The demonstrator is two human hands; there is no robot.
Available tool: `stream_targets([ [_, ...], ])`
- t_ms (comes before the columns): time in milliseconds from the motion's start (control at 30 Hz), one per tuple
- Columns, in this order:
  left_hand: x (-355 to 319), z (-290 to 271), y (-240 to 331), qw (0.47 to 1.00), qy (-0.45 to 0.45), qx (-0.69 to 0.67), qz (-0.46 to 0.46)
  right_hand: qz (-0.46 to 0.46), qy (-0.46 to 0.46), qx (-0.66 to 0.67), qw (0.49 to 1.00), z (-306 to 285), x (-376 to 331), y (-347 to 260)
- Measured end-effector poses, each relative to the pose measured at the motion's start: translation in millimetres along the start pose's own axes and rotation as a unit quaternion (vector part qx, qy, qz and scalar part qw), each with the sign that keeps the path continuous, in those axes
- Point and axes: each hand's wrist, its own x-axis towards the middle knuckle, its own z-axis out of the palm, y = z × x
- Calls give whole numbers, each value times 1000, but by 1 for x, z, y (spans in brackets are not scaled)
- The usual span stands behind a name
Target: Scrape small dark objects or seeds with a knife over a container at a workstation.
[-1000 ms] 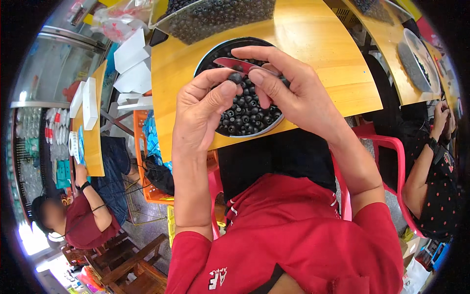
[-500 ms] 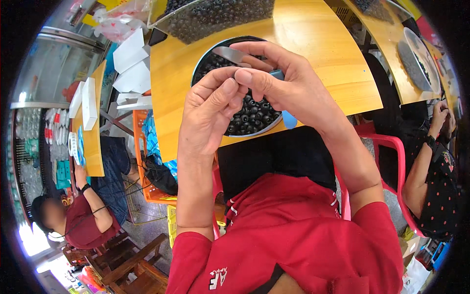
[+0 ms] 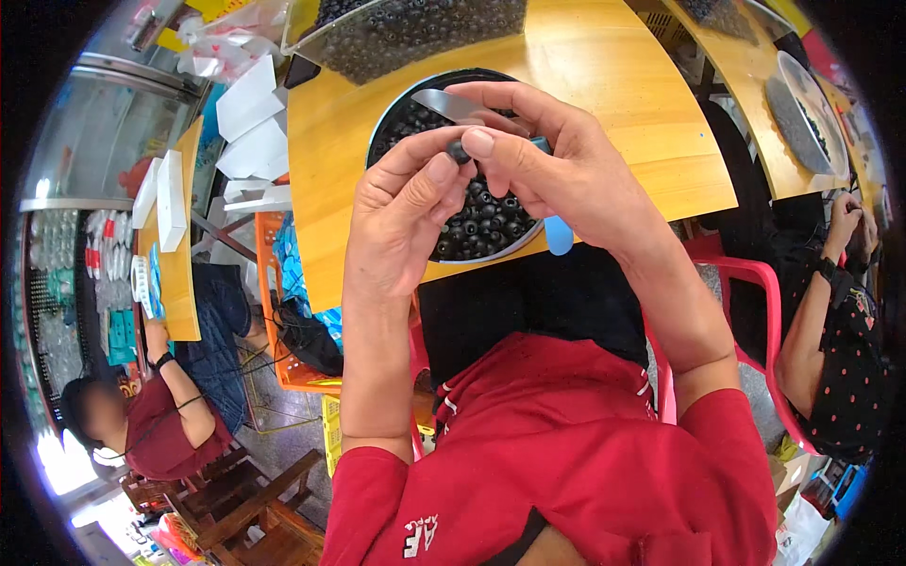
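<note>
Between the fingertips of my left hand is a small round black bead. The thumb of my right hand touches its side. My right hand also grips a knife with a silver blade and a blue handle; the blade points up and left beyond the fingers, and part of the handle is hidden in the palm. Below both hands stands a round bowl with a pale rim, holding many glossy black beads, some showing holes.
The bowl rests on a yellow wooden table, with a clear bin of black beads behind it. An orange crate is left of the table. People sit at left and right, near a red chair.
The black bead now shows between the fingertips, where the right thumb covered it before. Both hands have otherwise kept their place, and the knife stays in the right hand.
</note>
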Motion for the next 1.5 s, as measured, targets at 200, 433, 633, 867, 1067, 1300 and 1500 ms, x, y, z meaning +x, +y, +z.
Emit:
stream_targets([
  [200,-1,3,3,999,-6,35,15,-2,18,-10,1000,1,-2,-3],
  [433,0,5,8,983,-21,166,80,16,14,-8,1000,1,-3,-2],
  [633,0,-14,16,992,4,105,65,-12,58,-41,997,-3,2,-2],
  [867,9,-37,38,990,3,-138,-29,-33,100,-16,994,-28,-2,-3],
  [1067,29,-37,32,984,13,176,-31,-9,122,10,992,-32,-5,-8],
  [1300,32,-19,15,505,-84,855,83,-26,98,-20,995,-38,-7,-2],
  [1500,28,-13,24,498,-113,859,24,-8,73,-53,996,-39,-7,-3],
])
